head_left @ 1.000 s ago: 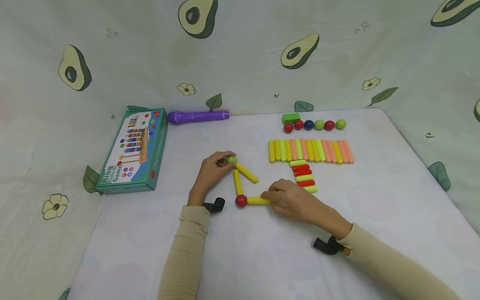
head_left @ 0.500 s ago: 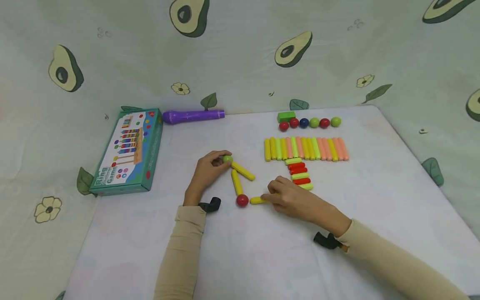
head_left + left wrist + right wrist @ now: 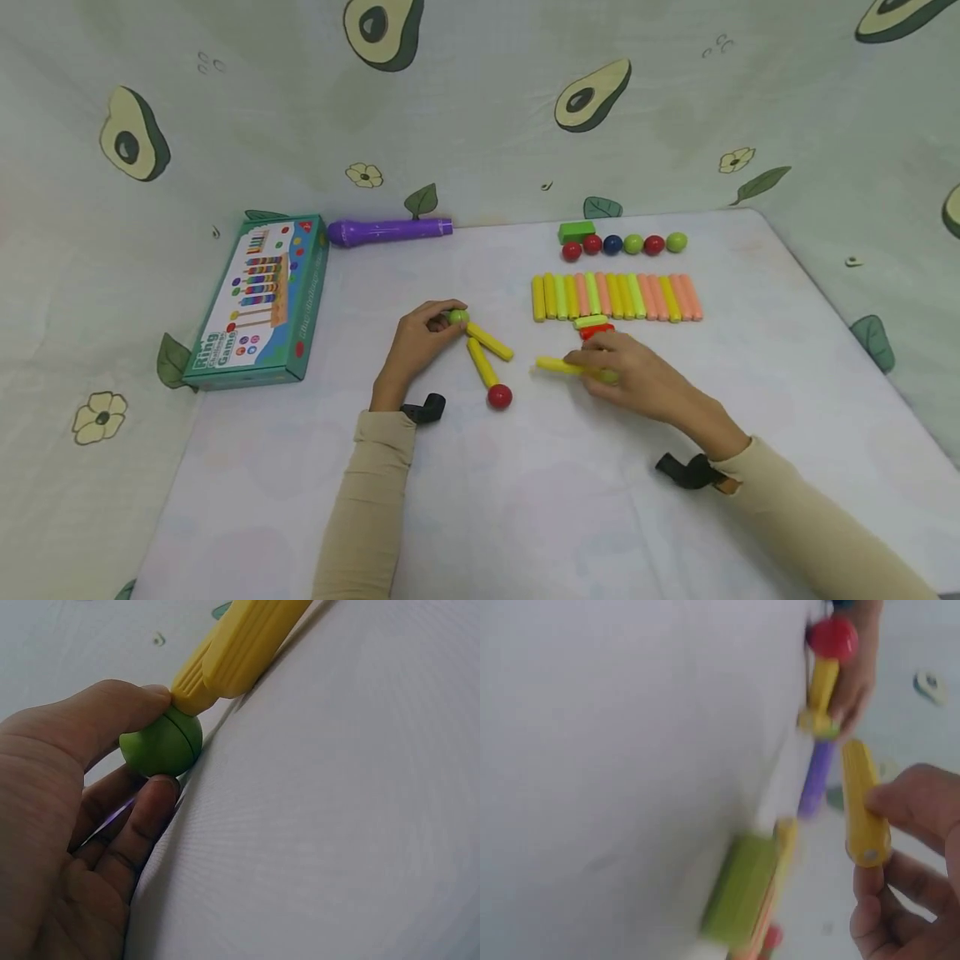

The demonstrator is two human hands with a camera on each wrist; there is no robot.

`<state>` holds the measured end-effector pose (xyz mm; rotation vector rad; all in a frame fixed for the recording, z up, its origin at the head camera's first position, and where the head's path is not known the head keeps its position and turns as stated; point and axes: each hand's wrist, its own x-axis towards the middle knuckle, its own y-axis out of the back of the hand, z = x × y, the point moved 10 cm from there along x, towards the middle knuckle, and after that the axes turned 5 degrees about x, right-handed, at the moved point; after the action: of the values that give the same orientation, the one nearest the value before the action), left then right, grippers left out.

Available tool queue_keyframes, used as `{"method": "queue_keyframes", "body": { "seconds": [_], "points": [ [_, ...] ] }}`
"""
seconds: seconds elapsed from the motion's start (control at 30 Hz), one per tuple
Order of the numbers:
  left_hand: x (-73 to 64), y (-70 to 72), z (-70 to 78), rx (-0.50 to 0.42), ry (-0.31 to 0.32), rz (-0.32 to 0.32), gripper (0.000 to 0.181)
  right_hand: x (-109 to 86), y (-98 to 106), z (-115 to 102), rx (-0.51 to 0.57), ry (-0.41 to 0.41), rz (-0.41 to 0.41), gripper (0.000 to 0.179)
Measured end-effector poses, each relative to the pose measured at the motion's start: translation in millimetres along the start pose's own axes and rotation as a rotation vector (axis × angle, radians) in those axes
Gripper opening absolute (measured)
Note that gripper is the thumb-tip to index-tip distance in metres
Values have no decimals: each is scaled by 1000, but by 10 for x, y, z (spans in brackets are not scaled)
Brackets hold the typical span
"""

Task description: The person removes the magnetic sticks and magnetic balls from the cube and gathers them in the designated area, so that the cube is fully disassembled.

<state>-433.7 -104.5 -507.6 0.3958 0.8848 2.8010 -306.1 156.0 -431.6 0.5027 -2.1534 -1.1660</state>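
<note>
My left hand pinches a green ball between thumb and fingers, low at the tablecloth. A yellow stick runs from that ball toward the lower right. Just beside it lies another yellow stick, its near end at a red ball. My right hand holds a third yellow stick between thumb and fingers, to the right of the red ball and apart from it. In the head view this hand covers most of a column of short red and light green sticks.
Behind the right hand is a row of yellow, green and peach sticks. Beyond it stand several coloured balls and a green block. A purple toy microphone lies at the back, by a boxed game at left.
My right hand has drawn its yellow stick away from the red ball, then rightward and back over the short sticks. The red ball shifted slightly right. My left hand still grips the green ball.
</note>
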Motion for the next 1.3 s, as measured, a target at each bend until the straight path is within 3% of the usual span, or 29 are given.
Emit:
{"method": "queue_keyframes", "body": {
  "seconds": [0.23, 0.33, 0.57, 0.7, 0.93, 1.07, 1.3],
  "points": [
    [-27, 4, -31, 12, 13, -10, 30, -233, 590, 884, -45, -412, 183, 32],
    [-54, 6, -51, 11, 17, -7, 30, -356, 795, 1235, -80, -539, 236, 31],
    [-82, -6, -107, -1, 35, 3, 29, -647, 1044, 1843, -109, -688, 309, 31],
    [-89, -8, -96, -9, 39, 3, 29, -801, 1030, 2100, -103, -776, 279, 34],
    [-64, 2, -69, 7, 29, 0, 30, -963, 948, 2298, -39, -908, 205, 41],
    [-44, -3, -36, 8, 15, -2, 31, -988, 934, 2284, -31, -916, 193, 42],
    [-21, -19, 8, 8, 11, -2, 31, -948, 940, 2130, -49, -862, 190, 40]
  ]
}}
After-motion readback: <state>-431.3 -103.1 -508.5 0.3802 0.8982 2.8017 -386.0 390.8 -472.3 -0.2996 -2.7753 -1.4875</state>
